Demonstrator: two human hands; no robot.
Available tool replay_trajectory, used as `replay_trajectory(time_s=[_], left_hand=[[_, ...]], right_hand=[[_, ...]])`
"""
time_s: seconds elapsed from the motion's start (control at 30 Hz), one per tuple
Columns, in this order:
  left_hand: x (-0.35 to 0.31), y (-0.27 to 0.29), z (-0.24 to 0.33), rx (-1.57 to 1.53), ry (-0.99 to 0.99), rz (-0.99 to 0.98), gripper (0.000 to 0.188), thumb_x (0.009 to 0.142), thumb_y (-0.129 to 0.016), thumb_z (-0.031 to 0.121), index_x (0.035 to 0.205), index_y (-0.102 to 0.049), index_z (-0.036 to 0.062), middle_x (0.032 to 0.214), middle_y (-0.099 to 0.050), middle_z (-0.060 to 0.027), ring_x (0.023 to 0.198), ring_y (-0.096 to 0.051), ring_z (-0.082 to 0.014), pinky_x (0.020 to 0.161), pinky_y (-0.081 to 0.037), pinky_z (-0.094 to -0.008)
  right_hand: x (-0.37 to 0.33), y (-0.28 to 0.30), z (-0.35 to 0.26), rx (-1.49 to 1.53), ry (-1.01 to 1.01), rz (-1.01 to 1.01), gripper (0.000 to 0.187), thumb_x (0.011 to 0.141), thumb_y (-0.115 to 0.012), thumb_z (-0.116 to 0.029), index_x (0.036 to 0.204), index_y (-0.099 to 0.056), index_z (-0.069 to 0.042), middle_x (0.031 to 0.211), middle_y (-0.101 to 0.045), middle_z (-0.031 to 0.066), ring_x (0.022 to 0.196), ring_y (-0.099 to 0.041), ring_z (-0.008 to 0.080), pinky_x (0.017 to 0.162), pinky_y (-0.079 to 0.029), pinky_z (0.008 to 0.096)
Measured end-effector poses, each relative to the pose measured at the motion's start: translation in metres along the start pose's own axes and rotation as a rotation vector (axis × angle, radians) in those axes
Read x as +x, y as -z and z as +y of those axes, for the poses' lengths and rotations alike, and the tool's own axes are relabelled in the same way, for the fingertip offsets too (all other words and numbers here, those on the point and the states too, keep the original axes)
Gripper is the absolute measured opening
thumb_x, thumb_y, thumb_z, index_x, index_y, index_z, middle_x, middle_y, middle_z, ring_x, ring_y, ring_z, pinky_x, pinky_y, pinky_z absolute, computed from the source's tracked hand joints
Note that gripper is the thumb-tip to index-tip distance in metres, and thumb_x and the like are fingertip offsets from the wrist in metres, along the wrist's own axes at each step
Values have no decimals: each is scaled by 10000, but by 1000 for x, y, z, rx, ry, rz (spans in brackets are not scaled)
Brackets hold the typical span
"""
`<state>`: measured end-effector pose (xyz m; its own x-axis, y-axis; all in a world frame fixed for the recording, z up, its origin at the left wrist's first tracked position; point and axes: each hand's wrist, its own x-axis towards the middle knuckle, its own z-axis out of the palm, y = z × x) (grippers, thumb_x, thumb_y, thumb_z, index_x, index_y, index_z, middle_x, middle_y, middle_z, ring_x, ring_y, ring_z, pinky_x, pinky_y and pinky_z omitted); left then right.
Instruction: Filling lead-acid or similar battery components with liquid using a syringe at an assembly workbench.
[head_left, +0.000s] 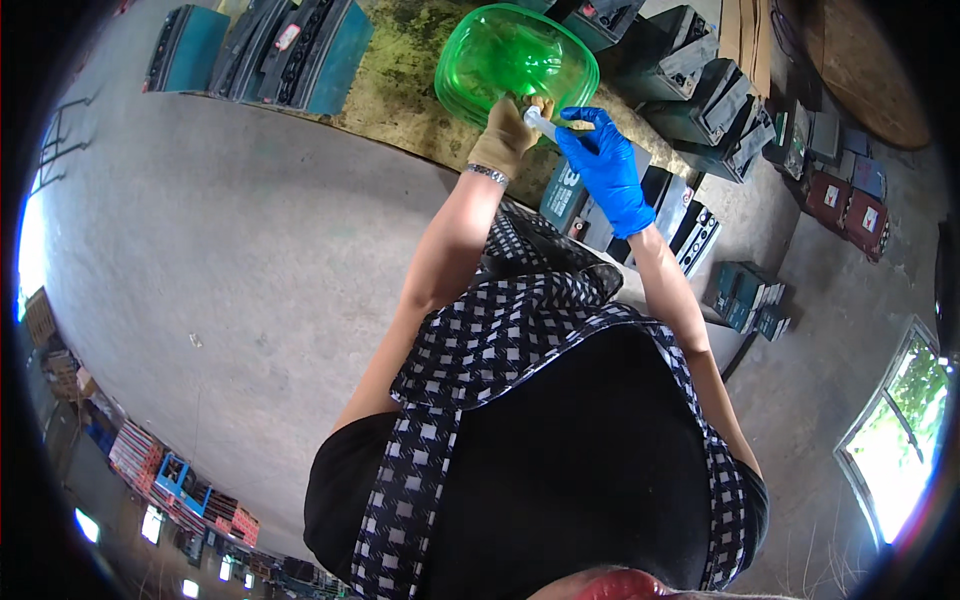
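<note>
A clear green plastic basin [478, 40] with a rounded rim sits on the bench ahead of me. My left hand [507, 138], in a tan glove, is closed at the basin's near edge, and its grip is partly hidden. Between both hands is a short translucent white tube [543, 123] with a wider white end beside my left fingers. My right hand [607, 170], in a blue glove, pinches the tube's near end between thumb and fingers. The tube is slanted, and I cannot tell whether it touches the left hand.
Teal and black batteries [318, 50] stand in a row on the worn bench [400, 75] at left. More batteries [700, 105] crowd the right side, and others sit close under my right forearm. Maroon boxes [845, 208] lie farther right on the concrete floor [270, 260].
</note>
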<state>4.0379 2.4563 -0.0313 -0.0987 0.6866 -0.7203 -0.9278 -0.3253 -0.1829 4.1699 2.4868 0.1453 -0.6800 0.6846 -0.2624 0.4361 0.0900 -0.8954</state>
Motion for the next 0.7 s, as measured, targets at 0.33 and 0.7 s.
replay_trajectory(time_s=[0.33, 0.7], left_hand=[[-77, -24, 28, 33, 519, -860, 477, 1019, -415, 408, 1290, -503, 25, 1315, -556, -187, 1222, -520, -311, 1066, -393, -446], [-124, -40, -27, 1257, -790, -143, 331, 947, -576, 280, 1113, -616, -4, 1036, -652, -99, 861, -603, -136, 776, -482, -286]], right_hand=[[41, 18, -3, 794, -17, -851, 758, 972, -402, -598, 1483, -297, -49, 1351, -534, 146, 1024, -655, 243, 796, -537, 307], [8, 97, 18, 1140, 21, -466, 929, 870, -247, -801, 1339, -471, -31, 944, -617, 115, 636, -578, 210, 483, -425, 281]])
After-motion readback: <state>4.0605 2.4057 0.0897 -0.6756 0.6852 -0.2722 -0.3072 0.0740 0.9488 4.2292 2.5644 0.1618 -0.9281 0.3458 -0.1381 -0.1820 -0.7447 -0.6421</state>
